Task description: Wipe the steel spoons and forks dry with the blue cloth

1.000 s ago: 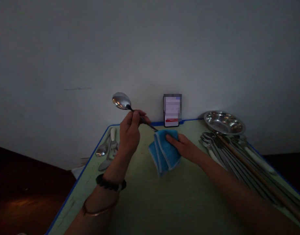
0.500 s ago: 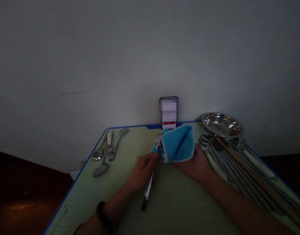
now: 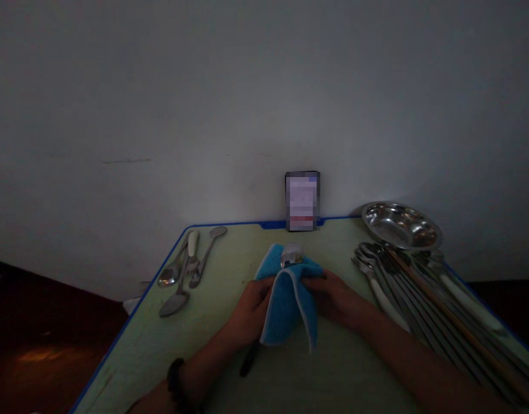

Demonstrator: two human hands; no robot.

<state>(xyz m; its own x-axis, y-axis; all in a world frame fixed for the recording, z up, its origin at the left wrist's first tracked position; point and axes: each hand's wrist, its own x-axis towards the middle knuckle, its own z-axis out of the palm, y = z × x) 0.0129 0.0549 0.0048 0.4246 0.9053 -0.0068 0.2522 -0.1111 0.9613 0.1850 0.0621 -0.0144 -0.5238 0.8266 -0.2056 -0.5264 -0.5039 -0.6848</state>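
A metal spoon is held tilted over the middle of the table, its bowl pointing away from me. My left hand is closed around its handle, whose dark end sticks out below the fingers. A blue cloth with a pale edge drapes over the handle and hangs down in front. My right hand grips the cloth from the right, just below the spoon's bowl. Cloth hides the fingertips of both hands and most of the handle.
Several spoons and a fork lie at the table's left. On the right are a pile of cutlery and chopsticks and a shiny steel bowl. A phone leans on the wall at the blue table edge.
The cloth has come down and left from beside the spoon's bowl and now folds over the handle. My right hand has moved left and slightly lower with it.
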